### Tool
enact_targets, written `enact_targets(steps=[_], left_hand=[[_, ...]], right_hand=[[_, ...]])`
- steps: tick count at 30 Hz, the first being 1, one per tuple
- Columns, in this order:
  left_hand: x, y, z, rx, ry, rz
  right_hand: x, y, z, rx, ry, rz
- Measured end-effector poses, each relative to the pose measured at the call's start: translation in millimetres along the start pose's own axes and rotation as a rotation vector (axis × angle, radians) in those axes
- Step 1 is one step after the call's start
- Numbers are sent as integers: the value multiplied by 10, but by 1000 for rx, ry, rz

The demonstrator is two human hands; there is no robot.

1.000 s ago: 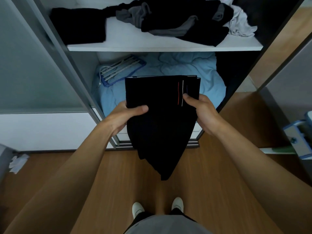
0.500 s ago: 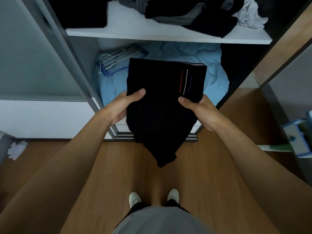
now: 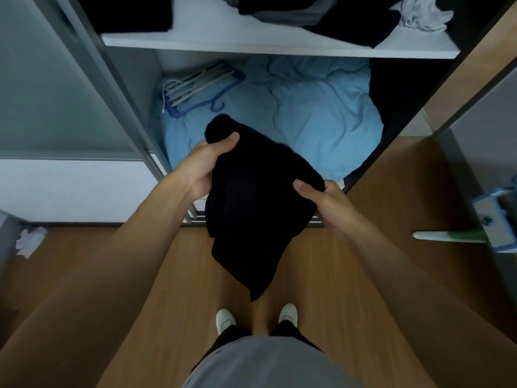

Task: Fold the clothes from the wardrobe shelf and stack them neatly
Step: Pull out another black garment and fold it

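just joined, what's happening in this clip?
A person stands at an open wardrobe holding a black garment in mid-air with both hands: the left hand grips its upper edge, the right hand its right side. It is partly folded, with one end hanging toward the floor. An unfolded clothes pile lies on the white shelf above, with a blue duvet and hangers below.

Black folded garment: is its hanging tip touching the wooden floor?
Apart. In the head view, the black folded garment hangs from both hands, its tip ending above the wooden floor.
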State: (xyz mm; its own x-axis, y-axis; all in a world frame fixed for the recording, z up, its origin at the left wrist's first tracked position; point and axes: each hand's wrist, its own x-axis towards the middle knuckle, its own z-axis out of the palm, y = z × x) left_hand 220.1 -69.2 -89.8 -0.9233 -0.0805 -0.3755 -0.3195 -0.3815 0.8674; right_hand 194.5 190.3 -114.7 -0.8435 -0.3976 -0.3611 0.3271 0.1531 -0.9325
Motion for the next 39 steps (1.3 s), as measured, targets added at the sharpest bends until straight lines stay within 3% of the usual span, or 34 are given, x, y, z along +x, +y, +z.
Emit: enact_targets(steps=[5,8,10,14,17,20,25,28,30,31,34,37,39], left_hand=[[-121,-302,-319,170,-98,-190],[-176,-470,-294,277,-61,-159],[-184,-472,-254,213,-27,-115],[-166,-320,-120,4,16,-108],[-141,-258,-27,28,30,-142],[-122,-262,-49,14,38,-181],[-214,-502,-410,-326,-155,-182],[-251,-747,-324,26,-146,-225],[-218,-783,-177,312,-23,-146],[-197,-767,-117,345,52,-126],[-157,-650,-4,208,172,-113],[-165,-523,49,8,131,-122],[-170,-485,84,-56,93,-178]], right_hand=[[44,-101,52,181,-2,44],[57,-164,19,154,-17,186],[62,-255,-78,201,-1,266],[57,-278,-246,421,-98,162],[13,-27,-21,219,-84,165],[34,82,111,229,-15,119],[54,-72,43,420,-34,199],[80,-27,60,438,-18,290],[77,-38,39,415,-5,339],[82,-54,-8,415,0,353],[95,-139,-267,485,9,309],[20,-153,-359,589,-74,199],[-48,-42,-211,450,-77,192]])
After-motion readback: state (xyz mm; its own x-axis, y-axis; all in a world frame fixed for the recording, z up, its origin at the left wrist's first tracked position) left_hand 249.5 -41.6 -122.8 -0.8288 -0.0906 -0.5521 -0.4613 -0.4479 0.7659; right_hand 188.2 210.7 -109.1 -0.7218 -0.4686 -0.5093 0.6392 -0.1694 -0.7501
